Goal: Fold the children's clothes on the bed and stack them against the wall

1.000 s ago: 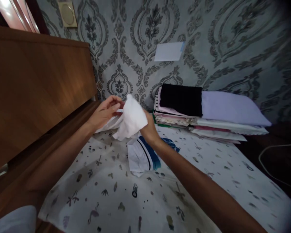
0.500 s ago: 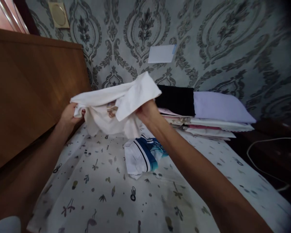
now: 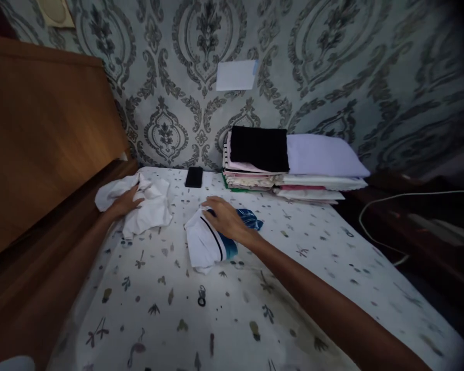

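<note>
A crumpled white cloth garment (image 3: pixel 150 206) lies at the left side of the bed. My left hand (image 3: pixel 126 203) rests on it with the fingers apart, and some fingertips are hard to see among the folds. Near the middle of the bed is a bunched white and blue garment (image 3: pixel 204 242) with a black stripe. My right hand (image 3: pixel 224 219) reaches over its upper edge, fingers extended and touching the fabric. The palm side is hidden, and the garment lies flat on the sheet.
Folded clothes with a black piece (image 3: pixel 259 149) and a lilac piece (image 3: pixel 325 157) on top stand by the wall. A black phone (image 3: pixel 194 177) lies at the back of the patterned sheet (image 3: pixel 170 309). A wooden cabinet (image 3: pixel 46 139) borders the left; a white cable (image 3: pixel 375 234) hangs at right.
The white garment, held up in both hands before, is now down on the bed at left. My right hand has left it and come down onto the white and blue garment. The phone is now visible.
</note>
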A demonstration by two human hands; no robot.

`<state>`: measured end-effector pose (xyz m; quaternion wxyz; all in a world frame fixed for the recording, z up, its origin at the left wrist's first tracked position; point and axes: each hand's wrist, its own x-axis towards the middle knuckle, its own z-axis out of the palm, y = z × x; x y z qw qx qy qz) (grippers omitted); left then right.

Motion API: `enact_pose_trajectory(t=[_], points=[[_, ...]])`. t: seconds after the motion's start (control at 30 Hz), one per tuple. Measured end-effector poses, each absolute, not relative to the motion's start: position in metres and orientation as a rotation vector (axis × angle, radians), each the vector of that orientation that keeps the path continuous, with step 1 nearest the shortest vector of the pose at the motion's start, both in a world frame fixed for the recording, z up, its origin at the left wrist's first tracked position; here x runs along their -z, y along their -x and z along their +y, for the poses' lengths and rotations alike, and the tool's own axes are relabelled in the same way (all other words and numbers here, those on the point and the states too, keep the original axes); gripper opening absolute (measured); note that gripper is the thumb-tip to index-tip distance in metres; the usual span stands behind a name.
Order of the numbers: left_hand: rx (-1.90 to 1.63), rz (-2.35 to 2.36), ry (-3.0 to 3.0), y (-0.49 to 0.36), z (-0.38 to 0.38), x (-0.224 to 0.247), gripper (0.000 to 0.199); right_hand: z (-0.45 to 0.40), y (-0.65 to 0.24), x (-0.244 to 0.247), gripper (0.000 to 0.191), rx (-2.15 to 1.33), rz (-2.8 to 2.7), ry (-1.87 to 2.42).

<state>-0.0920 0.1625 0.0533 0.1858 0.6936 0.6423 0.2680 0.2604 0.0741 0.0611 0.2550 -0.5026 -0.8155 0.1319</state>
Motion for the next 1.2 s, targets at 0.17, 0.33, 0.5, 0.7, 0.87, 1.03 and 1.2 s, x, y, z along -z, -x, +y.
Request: enact_pose_trajectory(t=[0.17, 0.33, 0.5, 0.7, 0.87, 1.03, 1.2], points=[[-0.535, 2.003, -2.332, 0.041, 0.131, -0.052, 0.036, 0.053, -0.343, -0.028, 0.044, -0.225, -2.032, 1.882], [-0.462, 1.293, -2.336, -0.058, 0.093, -0.033, 0.033, 0.048, -0.354, -0.017, 0.023, -0.256, -1.982, 1.97], [-0.597, 1.152, -2.191, -0.073, 0.085, -0.04, 0.019, 0.03, -0.375, -0.031, 0.012, -0.312, -1.804, 1.902], [-1.073, 1.181, -1.753, -0.035, 0.094, -0.104, 0.028, 0.007, -0.432, -0.065, 0.013, -0.309, -1.34, 1.622], [-1.27, 0.894, -1.288, -0.046, 0.07, -0.146, 0.032, -0.026, -0.43, -0.108, 0.023, -0.302, -1.244, 1.346], [-1.254, 0.857, -1.051, -0.037, 0.024, -0.137, 0.024, -0.104, -0.419, -0.112, 0.024, -0.648, -1.555, 1.314], [-1.053, 1.102, -0.967, -0.018, -0.015, -0.097, 0.032, -0.173, -0.394, -0.077, 0.015, -1.066, -2.015, 1.411]])
